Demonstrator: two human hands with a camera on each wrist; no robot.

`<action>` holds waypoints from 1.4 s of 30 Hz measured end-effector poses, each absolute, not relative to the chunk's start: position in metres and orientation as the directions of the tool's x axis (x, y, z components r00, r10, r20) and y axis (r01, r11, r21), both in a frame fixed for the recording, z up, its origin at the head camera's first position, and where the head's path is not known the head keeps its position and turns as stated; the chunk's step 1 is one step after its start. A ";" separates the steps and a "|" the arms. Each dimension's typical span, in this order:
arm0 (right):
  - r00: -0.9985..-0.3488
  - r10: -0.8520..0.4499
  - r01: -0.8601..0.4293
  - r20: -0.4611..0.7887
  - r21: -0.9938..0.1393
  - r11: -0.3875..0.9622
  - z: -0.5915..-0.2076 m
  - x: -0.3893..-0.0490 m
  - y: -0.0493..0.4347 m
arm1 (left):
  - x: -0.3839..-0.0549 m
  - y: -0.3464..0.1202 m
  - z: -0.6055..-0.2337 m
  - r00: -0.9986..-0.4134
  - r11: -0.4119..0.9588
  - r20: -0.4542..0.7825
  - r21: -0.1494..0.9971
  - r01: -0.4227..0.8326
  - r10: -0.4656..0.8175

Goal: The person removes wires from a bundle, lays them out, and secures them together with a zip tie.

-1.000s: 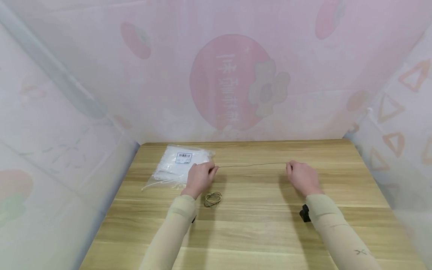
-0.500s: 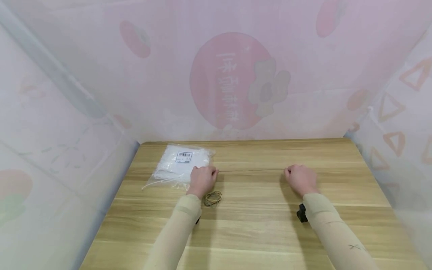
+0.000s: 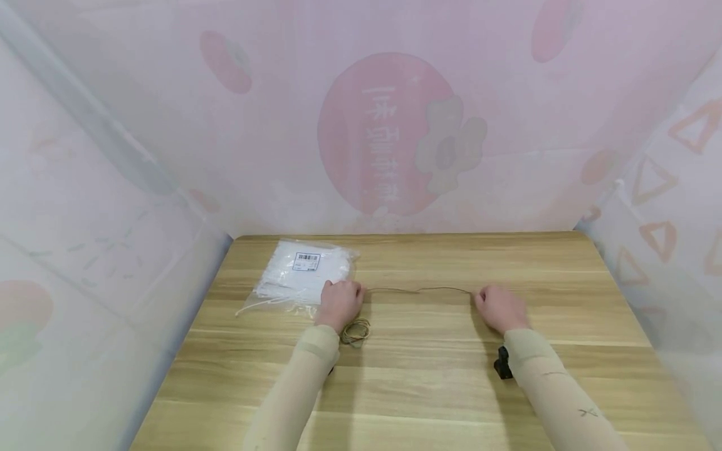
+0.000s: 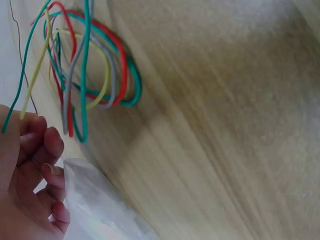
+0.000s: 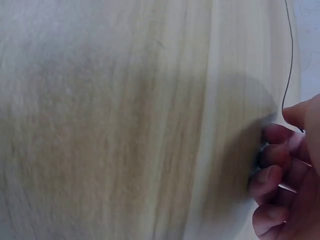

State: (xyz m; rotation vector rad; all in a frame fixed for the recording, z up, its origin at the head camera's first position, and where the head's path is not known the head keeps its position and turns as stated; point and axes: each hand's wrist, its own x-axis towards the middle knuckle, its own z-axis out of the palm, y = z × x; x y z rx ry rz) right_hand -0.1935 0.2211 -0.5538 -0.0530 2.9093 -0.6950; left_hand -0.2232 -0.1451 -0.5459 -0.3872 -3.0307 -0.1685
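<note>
A thin dark wire [image 3: 418,291] runs between the two hands above the table, slack and slightly wavy. My left hand [image 3: 341,303] pinches one end, beside the right edge of a clear plastic bag [image 3: 284,282] of white strips. The other end sits between thumb and finger of my right hand [image 3: 501,307]; in the right wrist view the wire's tip [image 5: 301,131] pokes out past the thumb. Near my left wrist lies a loose coil of coloured wires [image 3: 355,332]. The left wrist view shows red, green, yellow and grey strands [image 4: 134,75] in it.
Wood-grain table [image 3: 429,388] under both hands. Its back edge meets a pink printed curtain [image 3: 271,156], with pale printed sheets at left and right. A barcode label [image 3: 306,262] is on the bag.
Both hands have come a little nearer the body and lower, the right one slightly leftward. The wire between them has gone from nearly straight to slack and wavy.
</note>
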 end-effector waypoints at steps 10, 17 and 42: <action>-0.994 -0.049 0.008 -0.100 -0.500 0.866 -0.558 -0.195 0.214 | -0.222 -0.137 -0.552 -0.972 0.972 0.047 0.039 0.230 0.228; -0.993 -0.039 0.021 -0.108 -0.509 0.860 -0.557 -0.195 0.212 | -0.222 -0.134 -0.553 -0.974 0.974 0.056 0.051 0.221 0.218; -0.992 -0.051 0.019 -0.118 -0.526 0.851 -0.553 -0.191 0.204 | -0.219 -0.136 -0.537 -0.983 0.969 0.046 0.166 0.185 0.180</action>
